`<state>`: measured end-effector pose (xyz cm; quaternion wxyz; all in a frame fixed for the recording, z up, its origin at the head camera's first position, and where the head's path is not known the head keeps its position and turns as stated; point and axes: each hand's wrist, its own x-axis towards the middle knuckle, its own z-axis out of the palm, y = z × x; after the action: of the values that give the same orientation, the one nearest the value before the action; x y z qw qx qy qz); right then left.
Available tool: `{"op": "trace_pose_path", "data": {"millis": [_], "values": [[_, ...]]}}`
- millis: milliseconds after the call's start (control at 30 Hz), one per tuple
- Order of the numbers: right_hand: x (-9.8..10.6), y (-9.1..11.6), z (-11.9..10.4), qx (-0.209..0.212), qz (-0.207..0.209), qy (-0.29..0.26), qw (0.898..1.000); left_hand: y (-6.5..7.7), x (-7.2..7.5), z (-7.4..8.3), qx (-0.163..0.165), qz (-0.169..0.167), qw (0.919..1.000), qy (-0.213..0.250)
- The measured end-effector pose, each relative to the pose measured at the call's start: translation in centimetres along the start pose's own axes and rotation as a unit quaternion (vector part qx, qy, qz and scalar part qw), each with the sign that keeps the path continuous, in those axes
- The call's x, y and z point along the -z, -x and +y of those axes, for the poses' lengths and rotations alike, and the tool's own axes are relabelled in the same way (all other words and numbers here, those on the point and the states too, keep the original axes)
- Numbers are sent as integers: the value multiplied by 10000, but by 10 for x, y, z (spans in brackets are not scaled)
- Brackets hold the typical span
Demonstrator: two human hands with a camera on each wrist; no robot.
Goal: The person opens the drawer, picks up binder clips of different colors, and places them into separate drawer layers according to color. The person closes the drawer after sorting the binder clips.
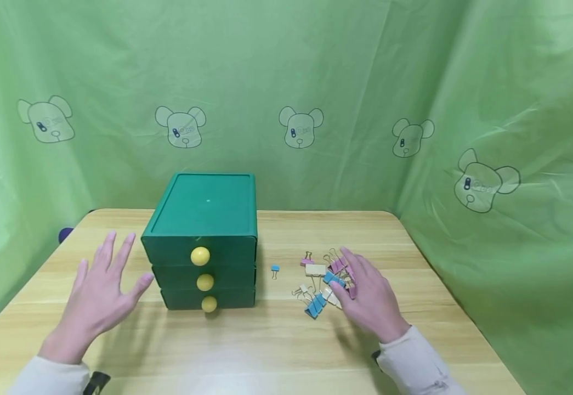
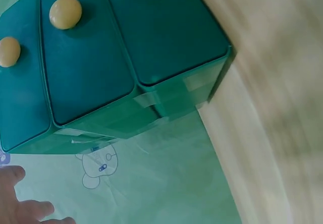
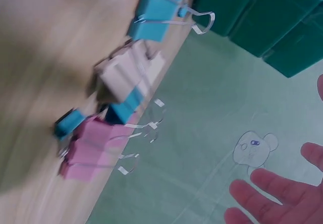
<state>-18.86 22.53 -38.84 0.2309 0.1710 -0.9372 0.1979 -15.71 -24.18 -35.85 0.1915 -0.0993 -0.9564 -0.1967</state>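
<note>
Fingers [image 1: 118, 252] of the left hand [image 1: 100, 296] splay straight, holding nothing, at nine o'clock of the boxy green plastic drawer chest [image 1: 202, 241], while from the head view the right hand [image 1: 367, 299] lies flat over wire-handled binder clips [image 1: 323, 282] at three o'clock; left wrist shows round yellow knobs [image 2: 65, 12]; right wrist shows pink clips [image 3: 91, 148], fingertips [image 3: 272, 193] outstretched, gripping nothing.
</note>
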Motion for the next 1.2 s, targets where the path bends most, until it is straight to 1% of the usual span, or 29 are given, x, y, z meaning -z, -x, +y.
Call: {"op": "trace_pose_path", "data": {"millis": [67,200,267,367,533,867,1067,1133,1200], "values": [[0,-3,-4,40,-17,-238,9997,-4,2,1,-4,-32,9998,178],[0,-7,-12,-57,-167,-637,9978,-12,7,3,-17,-39,9986,518],[-1,-10,-16,-42,-201,-813,9965,-17,9,4,-26,-38,9980,628],[-2,-14,-22,54,-263,-1117,9934,-23,13,5,-22,-62,9971,762],[-6,-22,-30,270,-421,-1634,9853,-32,19,6,-9,-89,9956,928],[-9,-38,-50,614,-937,-2103,9712,-51,26,6,143,-123,9945,1034],[-14,-44,-59,1091,-979,-2276,9627,-66,27,4,75,-156,9927,1195],[-16,-45,-62,1196,-993,-2365,9591,-70,27,4,21,-187,9920,1246],[-17,-45,-66,1215,-1069,-2469,9554,-73,27,3,-68,-223,9917,1266]]}}
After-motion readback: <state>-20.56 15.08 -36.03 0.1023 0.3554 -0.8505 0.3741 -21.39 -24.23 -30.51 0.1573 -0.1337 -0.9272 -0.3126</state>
